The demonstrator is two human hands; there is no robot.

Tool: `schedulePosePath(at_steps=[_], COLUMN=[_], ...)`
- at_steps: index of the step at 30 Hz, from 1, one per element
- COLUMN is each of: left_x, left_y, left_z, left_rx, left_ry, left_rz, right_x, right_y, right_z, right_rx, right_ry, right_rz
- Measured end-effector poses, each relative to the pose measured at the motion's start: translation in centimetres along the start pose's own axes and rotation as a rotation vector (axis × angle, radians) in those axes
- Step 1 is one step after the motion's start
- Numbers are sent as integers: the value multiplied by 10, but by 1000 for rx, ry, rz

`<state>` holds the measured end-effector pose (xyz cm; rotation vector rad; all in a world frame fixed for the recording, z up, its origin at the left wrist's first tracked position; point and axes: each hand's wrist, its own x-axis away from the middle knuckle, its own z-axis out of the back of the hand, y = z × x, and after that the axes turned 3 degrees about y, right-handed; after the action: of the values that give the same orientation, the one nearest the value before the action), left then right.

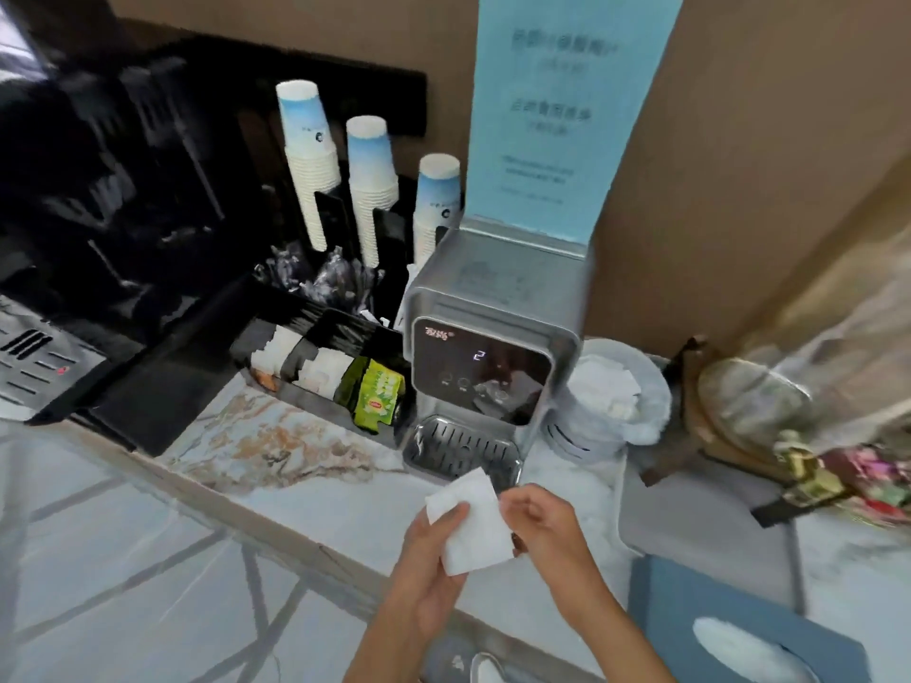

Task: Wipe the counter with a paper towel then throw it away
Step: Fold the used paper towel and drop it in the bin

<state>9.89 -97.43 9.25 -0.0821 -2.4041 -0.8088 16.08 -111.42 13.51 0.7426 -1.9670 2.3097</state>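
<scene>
We hold the paper towel (473,525) just before the water dispenser (488,347), left hand (434,564) and right hand (547,525) both pinching it; wiping seems unstarted; next, press it to the counter (305,465).

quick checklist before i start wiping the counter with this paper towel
1. Paper towel in hand: ok, left hand and right hand both hold it above the counter edge.
2. Towel folded flat for wiping: ok.
3. Bare counter to wipe: ok, open marble lies left of the hands.
4. Things close by: not ok, the water dispenser drip tray sits just behind the towel.
5. Somewhere to throw it: ok, a small white bin stands right of the dispenser.
6. Spill location: cannot tell.
</scene>
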Motion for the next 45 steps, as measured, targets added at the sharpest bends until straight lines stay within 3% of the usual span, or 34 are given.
schedulePosePath(at_steps=[5, 9, 18, 30, 41, 45], left_x=[-11, -20, -32, -49, -59, -62], left_y=[-20, -38, -75, -69, -58, -54], left_z=[-56, -95, -140, -147, -146, -150], left_rx=[-117, -164, -223, -358, -425, -437], left_ry=[-56, -9, 10, -26, 1, -3], left_rz=[58, 86, 130, 190, 204, 174], right_x=[6, 6, -12, -42, -52, -51], right_y=[7, 12, 15, 11, 8, 0], right_z=[53, 92, 151, 161, 149, 147], right_rx=[-83, -144, -126, -18, -65, -179], right_ry=[147, 225, 247, 246, 324, 290], right_rz=[39, 45, 73, 62, 62, -80])
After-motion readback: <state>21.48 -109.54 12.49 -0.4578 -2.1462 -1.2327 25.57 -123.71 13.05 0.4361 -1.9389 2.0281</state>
